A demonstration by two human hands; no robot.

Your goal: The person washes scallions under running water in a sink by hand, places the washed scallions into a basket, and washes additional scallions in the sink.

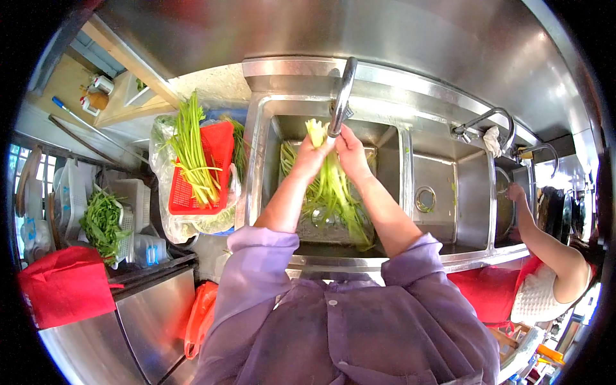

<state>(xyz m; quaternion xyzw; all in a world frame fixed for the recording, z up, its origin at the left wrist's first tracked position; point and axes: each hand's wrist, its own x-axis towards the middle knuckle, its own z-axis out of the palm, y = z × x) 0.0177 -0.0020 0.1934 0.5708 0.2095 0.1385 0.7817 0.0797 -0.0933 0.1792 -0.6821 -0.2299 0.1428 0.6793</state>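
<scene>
Pale-green, long-stalked leafy vegetables (335, 183) hang between the hands, over a rectangular stainless-steel sink basin (389, 186). The left hand (311, 160) is clasped around their cut ends; the right hand (352, 158) curls beside the curved chrome faucet (344, 90), its exact hold unclear. Left of both hands, yellow-green stalks (192, 154) lie across a red perforated plastic basket (221, 151).

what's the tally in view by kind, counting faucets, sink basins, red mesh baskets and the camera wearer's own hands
faucets: 3
sink basins: 3
red mesh basket: 1
camera wearer's hands: 2
total: 9
</scene>
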